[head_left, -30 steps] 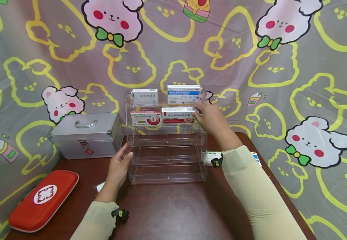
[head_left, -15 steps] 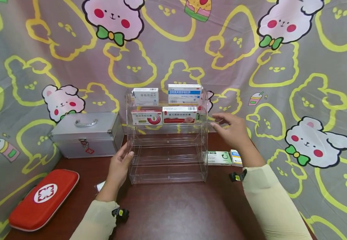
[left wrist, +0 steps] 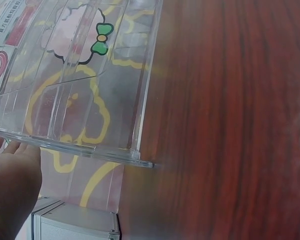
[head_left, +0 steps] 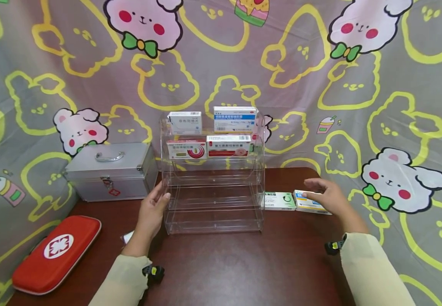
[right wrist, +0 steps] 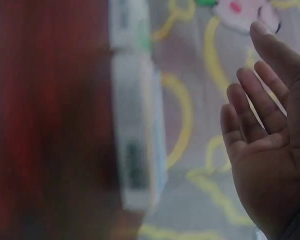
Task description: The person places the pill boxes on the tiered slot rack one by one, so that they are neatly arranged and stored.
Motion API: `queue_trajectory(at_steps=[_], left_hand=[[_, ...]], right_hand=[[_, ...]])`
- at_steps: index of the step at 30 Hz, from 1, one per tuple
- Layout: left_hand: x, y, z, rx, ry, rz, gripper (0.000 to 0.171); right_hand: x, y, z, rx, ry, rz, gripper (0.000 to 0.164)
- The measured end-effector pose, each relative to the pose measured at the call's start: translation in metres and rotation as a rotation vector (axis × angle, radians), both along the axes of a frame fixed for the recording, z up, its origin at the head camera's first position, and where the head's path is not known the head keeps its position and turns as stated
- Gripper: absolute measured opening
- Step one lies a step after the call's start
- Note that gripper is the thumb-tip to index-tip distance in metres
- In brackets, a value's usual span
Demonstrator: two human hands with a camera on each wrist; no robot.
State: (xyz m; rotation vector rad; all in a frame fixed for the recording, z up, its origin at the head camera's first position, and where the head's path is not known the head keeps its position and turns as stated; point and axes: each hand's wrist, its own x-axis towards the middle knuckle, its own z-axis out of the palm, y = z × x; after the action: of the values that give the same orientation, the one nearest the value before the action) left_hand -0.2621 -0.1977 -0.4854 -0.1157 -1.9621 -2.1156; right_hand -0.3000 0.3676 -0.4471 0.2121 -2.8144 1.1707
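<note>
A clear acrylic tiered rack [head_left: 213, 204] stands on the table, with medicine boxes on its upper two tiers. My left hand [head_left: 153, 210] holds the rack's left side panel; in the left wrist view its fingers [left wrist: 20, 149] lie against the outer face and the thumb shows only as a sliver. My right hand [head_left: 330, 197] hovers at the blue-and-white medicine box [head_left: 312, 204] right of the rack. In the right wrist view its fingers [right wrist: 260, 102] are spread, and a gap separates the palm from that box [right wrist: 135, 135]. Beside it lies a green-and-white medicine box [head_left: 279, 201].
At the back left stands a silver metal case [head_left: 110, 174] with a handle. A red first-aid pouch [head_left: 58, 255] lies at the left. A small white item [head_left: 127, 237] is partly hidden by my left forearm. Patterned cloth [head_left: 221, 51] hangs behind the table [head_left: 221, 267].
My right hand has left the white-and-red box on the second tier and moved right and down to the blue-and-white box on the table. My left hand has stayed on the rack.
</note>
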Motion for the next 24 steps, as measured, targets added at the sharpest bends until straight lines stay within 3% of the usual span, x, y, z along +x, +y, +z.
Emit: queue_trajectory(at_steps=[7,17,24], left_hand=[[-0.002,-0.001,-0.001,-0.001,0.007,0.008,0.060],[-0.001,-0.001,-0.001,0.019,-0.012,-0.002,0.060],[-0.001,0.000,0.000,0.031,-0.006,0.000,0.060]], right_hand=[[-0.005,0.034,-0.023,0.086,-0.065,-0.105,0.073],[-0.010,0.062,-0.048,0.202,-0.186,-0.081,0.102],[-0.010,0.073,-0.051,0.212,-0.225,-0.053,0.111]])
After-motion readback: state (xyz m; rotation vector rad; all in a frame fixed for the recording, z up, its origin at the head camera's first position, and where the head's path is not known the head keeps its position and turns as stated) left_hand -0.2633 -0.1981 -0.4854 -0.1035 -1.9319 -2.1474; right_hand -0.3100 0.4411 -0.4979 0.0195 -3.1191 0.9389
